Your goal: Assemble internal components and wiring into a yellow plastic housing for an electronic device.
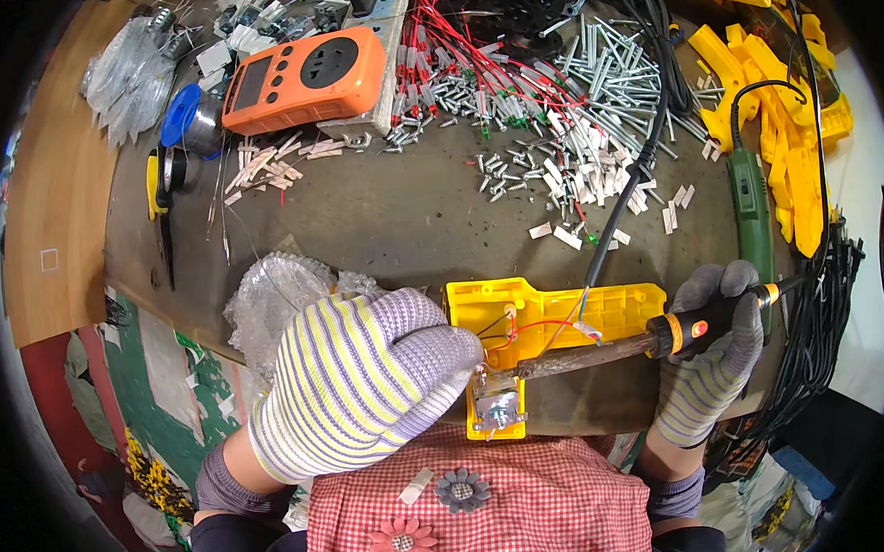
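My right hand, in a striped knit glove, is wrapped round the black handle of a soldering iron. The iron's brown shaft points left, its end at a metal part in the near-left end of a yellow plastic shell. My left hand, gloved alike, pinches at the shell's left side close to the iron's tip; what lies between its fingertips is hidden. Thin red and blue wires run inside the shell, and a black power cable enters from above.
Crumpled clear plastic lies beyond my left hand. Farther back are an orange multimeter, a blue wire spool, yellow-handled scissors, piles of screws and pale strips. A green tool and yellow shells lie right.
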### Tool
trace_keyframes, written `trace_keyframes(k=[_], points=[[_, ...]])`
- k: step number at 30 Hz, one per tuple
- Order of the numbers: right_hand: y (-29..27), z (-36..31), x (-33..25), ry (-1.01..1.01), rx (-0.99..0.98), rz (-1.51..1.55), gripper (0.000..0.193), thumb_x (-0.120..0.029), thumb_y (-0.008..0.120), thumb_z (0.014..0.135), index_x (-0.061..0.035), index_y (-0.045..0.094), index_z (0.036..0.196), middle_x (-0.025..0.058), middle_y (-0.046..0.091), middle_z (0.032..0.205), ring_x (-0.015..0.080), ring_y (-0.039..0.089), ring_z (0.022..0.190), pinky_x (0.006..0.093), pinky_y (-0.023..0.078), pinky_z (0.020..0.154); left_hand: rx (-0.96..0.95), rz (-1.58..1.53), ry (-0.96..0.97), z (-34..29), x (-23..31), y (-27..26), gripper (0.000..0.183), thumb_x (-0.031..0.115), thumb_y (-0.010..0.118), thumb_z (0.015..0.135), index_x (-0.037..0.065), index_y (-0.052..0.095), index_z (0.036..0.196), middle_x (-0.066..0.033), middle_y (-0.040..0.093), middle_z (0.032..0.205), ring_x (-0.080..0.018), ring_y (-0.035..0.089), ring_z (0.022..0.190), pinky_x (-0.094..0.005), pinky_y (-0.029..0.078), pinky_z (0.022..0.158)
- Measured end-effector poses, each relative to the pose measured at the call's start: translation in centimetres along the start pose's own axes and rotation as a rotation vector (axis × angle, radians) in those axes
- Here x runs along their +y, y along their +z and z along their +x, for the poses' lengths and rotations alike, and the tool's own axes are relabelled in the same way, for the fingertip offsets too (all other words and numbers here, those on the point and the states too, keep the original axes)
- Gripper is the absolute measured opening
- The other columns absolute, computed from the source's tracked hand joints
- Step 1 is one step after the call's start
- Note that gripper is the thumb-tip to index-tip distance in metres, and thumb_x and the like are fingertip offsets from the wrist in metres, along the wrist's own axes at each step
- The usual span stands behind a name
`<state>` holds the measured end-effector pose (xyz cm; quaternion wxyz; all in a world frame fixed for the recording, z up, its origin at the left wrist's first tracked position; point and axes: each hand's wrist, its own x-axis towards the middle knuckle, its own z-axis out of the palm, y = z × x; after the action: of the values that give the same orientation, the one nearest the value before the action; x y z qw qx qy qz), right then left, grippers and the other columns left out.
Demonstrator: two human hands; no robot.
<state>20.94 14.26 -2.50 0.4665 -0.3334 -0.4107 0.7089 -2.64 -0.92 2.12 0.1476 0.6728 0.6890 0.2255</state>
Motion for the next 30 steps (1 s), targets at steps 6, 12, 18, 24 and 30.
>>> trace_keyframes(k=[6,12,18,24,30], points=[[-0.1,-0.1,-0.1,-0.027,-0.001,-0.016,0.024,-0.031,0.061,0.100,-0.0094,0.052,0.106,0.0080,0.056,0.085,0.0145,0.057,0.074,0.0242,0.048,0.065,-0.074,0.042,0.030,0.3,0.7,-0.4,0.019,0.016,0.079,0.073,0.015,0.074,0.091,-0.0065,0.063,0.083,-0.0281,0.062,0.068,-0.0405,0.048,0.060],[-0.3,-0.2,-0.1,-0.025,0.020,-0.017,0.025,-0.031,0.062,0.100,-0.0095,0.052,0.107,0.0074,0.056,0.084,0.0138,0.057,0.073,0.0247,0.049,0.065,0.106,0.118,0.005,-0.4,-0.1,-0.5,0.018,0.013,0.077,0.074,0.013,0.073,0.092,-0.0068,0.065,0.083,-0.0284,0.062,0.070,-0.0409,0.049,0.063],[0.0,-0.3,0.0,-0.068,0.046,-0.008,0.025,-0.031,0.063,0.099,-0.0097,0.053,0.107,0.0063,0.058,0.087,0.0132,0.058,0.076,0.0249,0.050,0.065,0.245,0.357,-0.070,1.8,-0.7,-1.0,0.022,0.007,0.072,0.074,0.010,0.072,0.096,-0.0098,0.066,0.101,-0.0283,0.061,0.091,-0.0403,0.047,0.082],[0.5,-0.8,-0.1,-0.044,0.091,-0.011,0.025,-0.030,0.066,0.098,-0.0101,0.053,0.107,0.0057,0.058,0.090,0.0125,0.059,0.079,0.0243,0.052,0.066,0.247,-0.314,-0.092,3.3,3.6,1.3,0.028,0.013,0.077,0.078,0.011,0.077,0.107,-0.0055,0.073,0.099,-0.0246,0.069,0.087,-0.0369,0.054,0.077],[0.4,-0.8,0.0,-0.056,0.107,-0.003,0.026,-0.030,0.066,0.098,-0.0102,0.053,0.108,0.0067,0.058,0.091,0.0122,0.058,0.077,0.0234,0.052,0.065,0.140,-0.412,-0.025,3.9,2.1,1.7,0.027,0.007,0.071,0.084,0.009,0.077,0.109,-0.0070,0.075,0.097,-0.0235,0.071,0.090,-0.0335,0.055,0.084]])
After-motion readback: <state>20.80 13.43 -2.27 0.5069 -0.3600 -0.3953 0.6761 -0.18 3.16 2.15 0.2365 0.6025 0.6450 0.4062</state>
